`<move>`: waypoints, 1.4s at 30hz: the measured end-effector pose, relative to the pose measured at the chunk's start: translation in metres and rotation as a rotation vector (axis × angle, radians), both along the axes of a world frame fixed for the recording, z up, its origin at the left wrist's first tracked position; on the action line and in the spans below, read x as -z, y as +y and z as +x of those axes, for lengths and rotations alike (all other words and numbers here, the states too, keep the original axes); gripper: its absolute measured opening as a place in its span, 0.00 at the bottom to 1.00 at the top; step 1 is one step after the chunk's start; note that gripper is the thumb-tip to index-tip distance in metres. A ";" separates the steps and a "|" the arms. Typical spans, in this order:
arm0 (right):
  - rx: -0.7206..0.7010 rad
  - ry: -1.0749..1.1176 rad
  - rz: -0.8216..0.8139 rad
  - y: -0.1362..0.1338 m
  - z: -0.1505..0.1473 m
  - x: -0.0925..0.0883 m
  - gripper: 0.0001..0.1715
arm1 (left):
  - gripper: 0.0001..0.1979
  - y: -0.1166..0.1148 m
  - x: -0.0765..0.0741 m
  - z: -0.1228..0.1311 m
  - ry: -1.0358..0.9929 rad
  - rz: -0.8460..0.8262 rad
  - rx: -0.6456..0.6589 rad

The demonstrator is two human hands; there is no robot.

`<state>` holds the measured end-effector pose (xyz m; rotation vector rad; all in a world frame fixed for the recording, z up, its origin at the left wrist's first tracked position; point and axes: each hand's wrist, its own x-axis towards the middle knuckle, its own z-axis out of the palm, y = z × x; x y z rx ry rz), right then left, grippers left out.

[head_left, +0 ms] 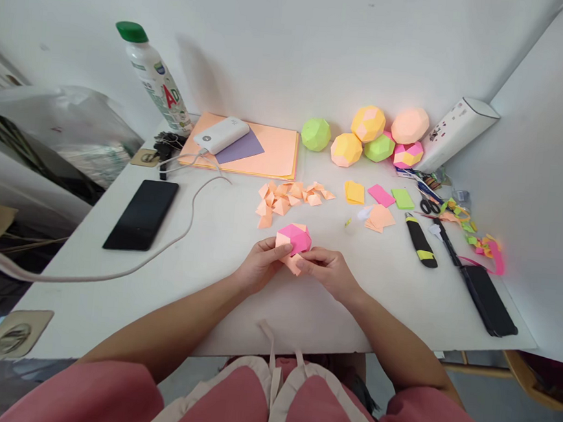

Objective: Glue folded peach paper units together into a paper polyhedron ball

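Note:
A half-built pink and peach folded paper ball (pixel 294 240) sits above the white desk (pixel 216 297), held from both sides. My left hand (pixel 260 263) grips its left edge with closed fingers. My right hand (pixel 328 270) pinches its lower right, at a peach paper piece. Just beyond lies a heap of several folded peach paper units (pixel 287 199). Small stacks of yellow (pixel 355 192), pink (pixel 381 195), green (pixel 402 198) and peach (pixel 381 217) paper squares lie to the right of the heap.
Several finished paper balls (pixel 365 138) stand by the back wall. A peach paper pad (pixel 267 150) with a white power bank (pixel 222 133), a spray bottle (pixel 153 77), a black phone (pixel 142 214) and a cable lie left. Scissors (pixel 429 206), a cutter (pixel 420 243) and scraps lie right.

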<state>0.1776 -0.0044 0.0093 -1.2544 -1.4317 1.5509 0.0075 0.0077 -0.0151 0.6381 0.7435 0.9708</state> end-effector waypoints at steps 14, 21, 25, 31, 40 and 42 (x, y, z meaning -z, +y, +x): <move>0.016 -0.008 -0.012 0.001 0.000 -0.001 0.12 | 0.10 0.000 -0.001 -0.001 0.005 -0.006 0.044; 0.024 -0.025 0.009 0.000 0.000 -0.003 0.10 | 0.11 0.000 0.001 -0.001 -0.003 0.000 0.030; 0.031 -0.050 0.024 0.000 -0.001 -0.004 0.10 | 0.10 -0.001 0.000 -0.001 0.012 -0.005 0.026; 0.037 -0.091 0.068 0.000 -0.001 -0.005 0.09 | 0.10 0.000 0.000 -0.001 0.000 -0.014 0.027; 0.043 -0.073 -0.022 0.003 0.003 -0.003 0.16 | 0.11 0.000 0.002 -0.002 0.004 0.022 0.061; 0.005 -0.075 -0.056 0.003 0.004 -0.002 0.18 | 0.11 -0.001 0.002 -0.002 0.002 0.023 0.060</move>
